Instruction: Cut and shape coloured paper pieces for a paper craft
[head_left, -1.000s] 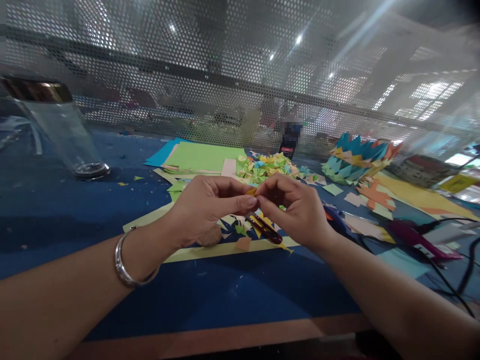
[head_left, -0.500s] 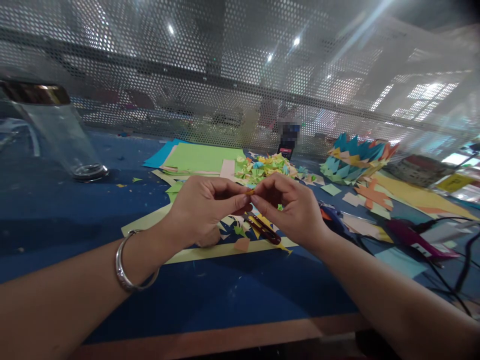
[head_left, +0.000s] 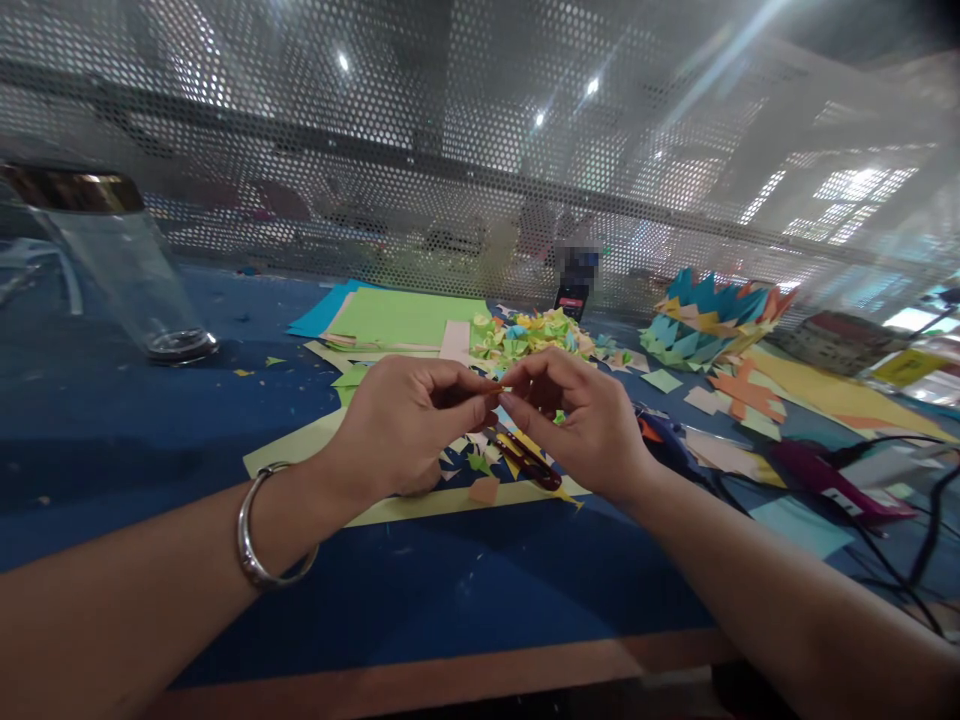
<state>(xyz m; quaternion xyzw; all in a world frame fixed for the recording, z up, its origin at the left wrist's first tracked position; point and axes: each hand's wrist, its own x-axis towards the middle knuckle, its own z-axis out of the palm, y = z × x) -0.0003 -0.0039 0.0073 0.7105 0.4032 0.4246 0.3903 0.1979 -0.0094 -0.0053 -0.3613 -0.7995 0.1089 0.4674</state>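
Pinched between the fingertips of both hands is a tiny orange piece of paper [head_left: 495,390], mostly covered by the fingers. My left hand [head_left: 409,415], with a silver bangle at the wrist, closes on it from the left. From the right, my right hand [head_left: 581,415] meets it with thumb and forefinger. Below the hands lies a dark red-handled tool [head_left: 534,465], partly hidden, among small paper scraps [head_left: 480,462] on a long pale yellow strip [head_left: 420,508]. Just beyond the hands rises a heap of small folded paper pieces [head_left: 532,335] in green, yellow and blue.
Stacked green paper sheets [head_left: 412,318] lie behind the left hand. A clear jar [head_left: 127,270] stands far left. At the right are a paper ring with pointed edges [head_left: 712,315], a purple tool [head_left: 840,480] and black cables [head_left: 934,520]. A phone [head_left: 571,295] leans against the perforated screen [head_left: 360,180].
My fingertips have shifted slightly around the small orange paper, which shows less now. Both hands stay in nearly the same place, and the things on the table have not moved.
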